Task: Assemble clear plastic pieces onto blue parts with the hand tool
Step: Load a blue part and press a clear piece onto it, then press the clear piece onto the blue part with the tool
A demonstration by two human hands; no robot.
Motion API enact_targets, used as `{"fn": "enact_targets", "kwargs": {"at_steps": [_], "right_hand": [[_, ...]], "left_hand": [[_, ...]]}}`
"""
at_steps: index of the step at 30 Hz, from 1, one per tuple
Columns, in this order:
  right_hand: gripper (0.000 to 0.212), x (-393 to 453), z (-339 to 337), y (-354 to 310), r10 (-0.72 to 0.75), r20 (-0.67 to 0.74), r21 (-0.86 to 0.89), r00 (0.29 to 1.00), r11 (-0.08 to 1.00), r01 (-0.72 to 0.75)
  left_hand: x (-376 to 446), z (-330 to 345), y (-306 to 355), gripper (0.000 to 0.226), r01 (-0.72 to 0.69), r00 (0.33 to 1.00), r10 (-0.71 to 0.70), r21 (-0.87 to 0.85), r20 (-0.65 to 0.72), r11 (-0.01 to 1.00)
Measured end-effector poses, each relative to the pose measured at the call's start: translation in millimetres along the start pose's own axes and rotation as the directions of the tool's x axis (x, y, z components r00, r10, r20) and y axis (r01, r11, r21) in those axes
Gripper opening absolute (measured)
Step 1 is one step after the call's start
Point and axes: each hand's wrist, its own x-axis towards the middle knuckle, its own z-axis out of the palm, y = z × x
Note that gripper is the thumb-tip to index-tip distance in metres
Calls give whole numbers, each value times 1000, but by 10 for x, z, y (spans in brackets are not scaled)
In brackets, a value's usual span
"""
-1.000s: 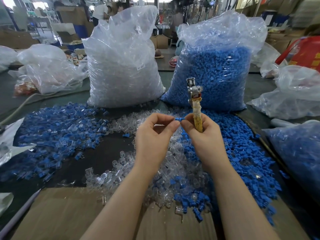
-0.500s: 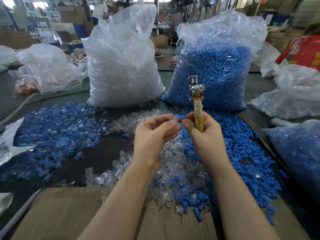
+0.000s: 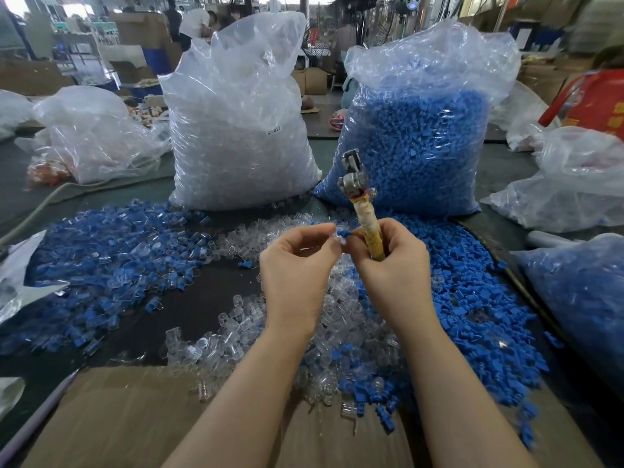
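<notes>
My right hand [image 3: 391, 268] grips the taped handle of the hand tool [image 3: 363, 204], whose metal head points up and away. Its thumb and forefinger also pinch a small blue part [image 3: 344, 234]. My left hand [image 3: 295, 265] meets it at the fingertips and pinches a clear plastic piece against the blue part; the clear piece is mostly hidden by the fingers. Below the hands lies a heap of clear pieces [image 3: 243, 336], with loose blue parts [image 3: 479, 298] spread to the right.
A pile of assembled blue-and-clear pieces [image 3: 101, 251] covers the left of the table. Two tall bags stand behind: clear pieces [image 3: 236, 136] and blue parts [image 3: 415, 140]. More bags sit at both sides. Cardboard [image 3: 135, 417] lies at the near edge.
Both hands stayed together at the fingertips and rose slightly. The tool's head tilted a little to the left. The blue part remains pinched between the hands.
</notes>
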Motion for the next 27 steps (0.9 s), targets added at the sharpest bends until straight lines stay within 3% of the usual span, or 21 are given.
{"fn": "enact_targets", "kwargs": {"at_steps": [7,11,27], "right_hand": [[21,1,18,-31,16,-20,-35,1000,999,-17],[13,10,16,-57,70,2,-15,998,997,-70],[13,30,-16,-123,114,77,-10,990,994,-113]], "left_hand": [[-19,12,-13,25,-122,992,123,141,4,982],[-17,-6,-9,26,-166,986,166,169,19,971],[36,-79,-71,26,-240,971,231,224,69,944]]}}
